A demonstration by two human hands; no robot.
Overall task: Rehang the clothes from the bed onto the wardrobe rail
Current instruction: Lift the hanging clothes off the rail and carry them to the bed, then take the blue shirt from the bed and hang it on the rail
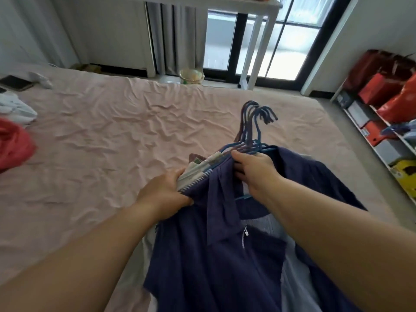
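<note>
- We see a bundle of clothes on hangers [225, 221] lying on the pink bed [112, 131], at its near edge, with a purple zip jacket [213, 266] on top.
- The blue hanger hooks [256, 118] fan out past the jacket's collar, away from us.
- Our left hand [166, 188] is curled round the stacked shoulders of the bundle, thumb under the purple cloth, fingers clamped on the pale layers beneath.
- Our right hand [254, 170], just beside the left, grips the hanger necks below the hooks.
- Far left of the bundle lie a red garment [13, 145] and white cloth [13, 109].
- Beyond the bed stands a white table [258, 41] by the window [288, 41]; a low shelf [382, 136] runs along the right.
</note>
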